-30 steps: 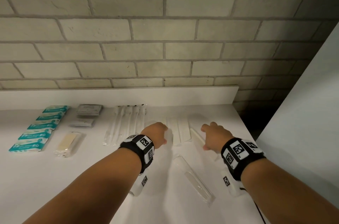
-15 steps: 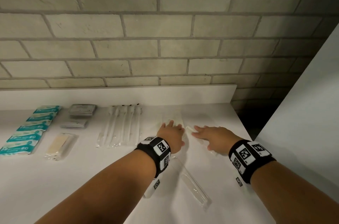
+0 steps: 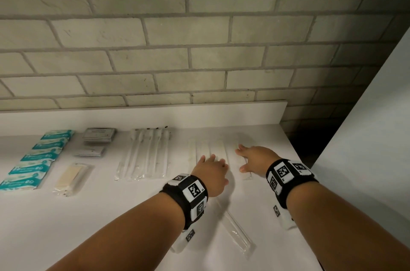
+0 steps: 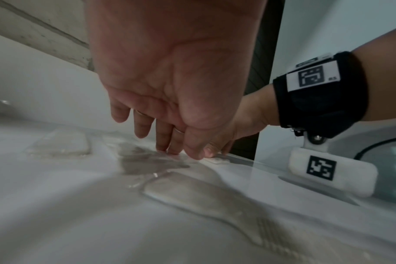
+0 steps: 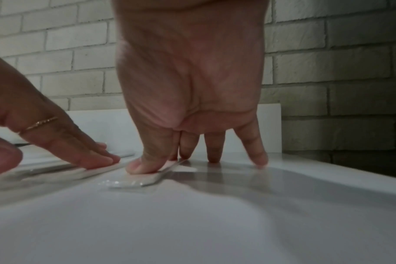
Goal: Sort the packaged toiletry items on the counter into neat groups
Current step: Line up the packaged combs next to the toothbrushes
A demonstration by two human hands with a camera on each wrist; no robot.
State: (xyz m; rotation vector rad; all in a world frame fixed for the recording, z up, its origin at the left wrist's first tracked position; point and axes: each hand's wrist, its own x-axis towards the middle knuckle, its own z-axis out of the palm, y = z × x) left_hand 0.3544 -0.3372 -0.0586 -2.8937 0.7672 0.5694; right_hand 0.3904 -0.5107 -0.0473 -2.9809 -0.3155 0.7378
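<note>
Your left hand (image 3: 210, 173) lay palm down with its fingers straight, the tips pressing flat on the row of pale wrapped packets (image 3: 208, 148) near the back of the white counter (image 3: 66, 226). Your right hand (image 3: 255, 157) was just beside it, fingers spread and straight too — the thumb and first fingers pressed down on one clear-wrapped packet (image 5: 138, 179) at the right end of that row, gripping nothing. From the right wrist, the other fingertips (image 5: 259, 159) rested on bare counter.

One more clear-wrapped item (image 3: 235, 230) lay apart and slanted, near the counter's front edge between your forearms — untouched by either hand.

To the left stood the sorted groups: wrapped toothbrushes (image 3: 144, 155) side by side, grey sachets (image 3: 98, 135) in two small stacks, a cream-coloured packet (image 3: 68, 178), and a line of teal-and-white packets (image 3: 37, 157) at the far left. A pale brick wall (image 3: 199, 48) rose behind the counter.
</note>
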